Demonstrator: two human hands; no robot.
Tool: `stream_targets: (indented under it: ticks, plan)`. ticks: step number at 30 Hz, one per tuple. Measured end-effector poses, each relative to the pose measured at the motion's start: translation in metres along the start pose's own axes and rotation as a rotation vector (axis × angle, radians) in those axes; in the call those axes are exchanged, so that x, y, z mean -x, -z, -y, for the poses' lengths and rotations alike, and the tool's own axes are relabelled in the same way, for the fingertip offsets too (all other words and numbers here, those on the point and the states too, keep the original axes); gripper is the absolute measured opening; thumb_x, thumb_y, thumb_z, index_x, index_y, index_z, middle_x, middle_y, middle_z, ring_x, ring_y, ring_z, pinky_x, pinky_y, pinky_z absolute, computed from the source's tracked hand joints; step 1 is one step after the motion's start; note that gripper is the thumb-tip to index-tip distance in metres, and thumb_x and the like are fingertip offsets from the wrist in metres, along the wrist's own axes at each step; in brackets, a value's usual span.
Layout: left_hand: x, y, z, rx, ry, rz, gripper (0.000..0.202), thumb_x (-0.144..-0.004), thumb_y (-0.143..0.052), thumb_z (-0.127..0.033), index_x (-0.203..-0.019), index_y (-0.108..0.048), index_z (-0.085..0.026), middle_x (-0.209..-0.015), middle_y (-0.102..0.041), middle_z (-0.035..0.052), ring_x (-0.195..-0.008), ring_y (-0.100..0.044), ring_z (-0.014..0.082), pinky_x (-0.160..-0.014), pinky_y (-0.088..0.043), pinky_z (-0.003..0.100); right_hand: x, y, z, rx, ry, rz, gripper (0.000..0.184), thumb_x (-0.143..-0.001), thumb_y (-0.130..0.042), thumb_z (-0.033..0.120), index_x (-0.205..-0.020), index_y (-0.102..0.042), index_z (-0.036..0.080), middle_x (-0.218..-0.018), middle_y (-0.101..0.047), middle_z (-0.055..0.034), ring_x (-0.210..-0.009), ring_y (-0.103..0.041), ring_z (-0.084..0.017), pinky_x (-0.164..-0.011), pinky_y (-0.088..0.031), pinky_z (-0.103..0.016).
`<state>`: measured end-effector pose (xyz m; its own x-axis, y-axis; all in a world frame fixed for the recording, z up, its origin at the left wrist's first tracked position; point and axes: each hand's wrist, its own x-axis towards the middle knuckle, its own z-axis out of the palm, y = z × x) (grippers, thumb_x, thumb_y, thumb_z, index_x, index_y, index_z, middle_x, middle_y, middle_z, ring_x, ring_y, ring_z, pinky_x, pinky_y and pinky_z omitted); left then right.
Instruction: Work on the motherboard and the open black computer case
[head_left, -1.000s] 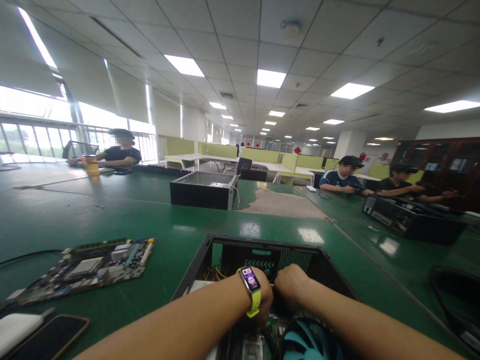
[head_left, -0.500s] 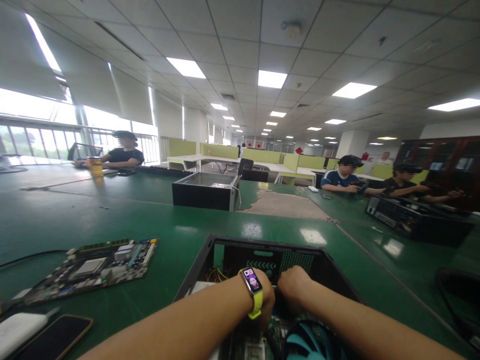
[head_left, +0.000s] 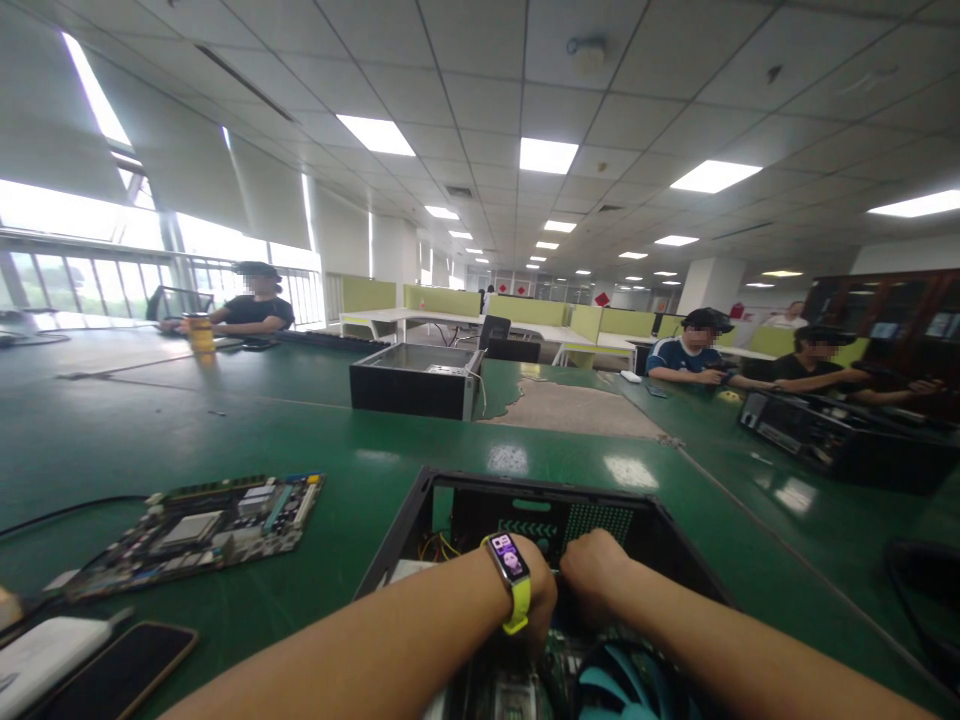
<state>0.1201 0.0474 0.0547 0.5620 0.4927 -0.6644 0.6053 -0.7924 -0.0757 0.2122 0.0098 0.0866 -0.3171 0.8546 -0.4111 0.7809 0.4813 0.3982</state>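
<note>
Both of my hands reach down into an open black computer case (head_left: 679,548) on the green table. My left hand (head_left: 536,590), with a watch on a yellow-green strap (head_left: 517,605) at its wrist, is bent downward inside the case. Its fingers are hidden behind the wrist. Close to its right, my right hand (head_left: 596,565) is curled, knuckles up, near the case's far wall. What its fingertips hold, if anything, is out of sight. Below the hands lies a cooling fan with teal blades (head_left: 619,690). Yellow and red wires (head_left: 439,547) show at the case's left inside.
A loose motherboard (head_left: 217,530) lies to the left, with a phone (head_left: 124,670) and a white device (head_left: 49,655) nearer me. Another case (head_left: 409,385) stands ahead, and a black one (head_left: 840,440) at the right. Several people sit around the table.
The view has shifted slightly, so everything sits a little further right. Both hands stay in the case in nearly the same pose.
</note>
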Motion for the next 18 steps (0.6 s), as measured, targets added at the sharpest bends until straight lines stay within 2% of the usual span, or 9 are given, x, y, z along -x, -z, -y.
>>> stream_targets:
  ticks: [3,7,14,18]
  plan:
    - [0.004,0.002,-0.002,-0.034,-0.027,0.017,0.040,-0.045,-0.086,-0.037,-0.076,-0.074,-0.015,-0.074,-0.075,0.0057,-0.074,-0.067,0.0248,-0.073,-0.052,0.034,0.001,0.002,0.000,0.016,0.005,0.018,0.045,-0.065,-0.075,0.031,-0.104,-0.071,0.009,-0.100,-0.071,-0.0208,-0.098,-0.066,-0.034,-0.079,-0.054,-0.042]
    - [0.015,0.008,-0.003,-0.042,-0.025,0.024,0.057,-0.051,-0.084,-0.042,-0.099,-0.074,-0.013,-0.093,-0.076,0.0093,-0.080,-0.067,0.0255,-0.073,-0.052,0.032,0.002,0.002,-0.001,0.007,-0.002,0.014,0.046,-0.066,-0.074,0.033,-0.105,-0.071,0.009,-0.101,-0.070,-0.0213,-0.098,-0.066,-0.034,-0.080,-0.054,-0.042]
    - [0.035,0.019,-0.010,-0.012,0.008,0.063,0.062,-0.055,-0.082,-0.044,-0.107,-0.071,-0.011,-0.096,-0.075,0.0098,-0.081,-0.067,0.0249,-0.069,-0.052,0.031,0.000,0.000,-0.001,0.010,-0.008,0.026,0.048,-0.063,-0.075,0.032,-0.105,-0.071,0.009,-0.100,-0.071,-0.0199,-0.097,-0.067,-0.034,-0.080,-0.054,-0.042]
    - [0.063,0.035,-0.010,0.007,0.003,-0.015,0.061,-0.061,-0.078,-0.048,-0.108,-0.071,-0.011,-0.103,-0.074,0.0121,-0.088,-0.067,0.0263,-0.073,-0.051,0.030,0.001,0.003,-0.001,0.005,-0.008,0.031,0.049,-0.063,-0.075,0.035,-0.105,-0.071,0.010,-0.100,-0.071,-0.0191,-0.096,-0.067,-0.034,-0.080,-0.054,-0.042]
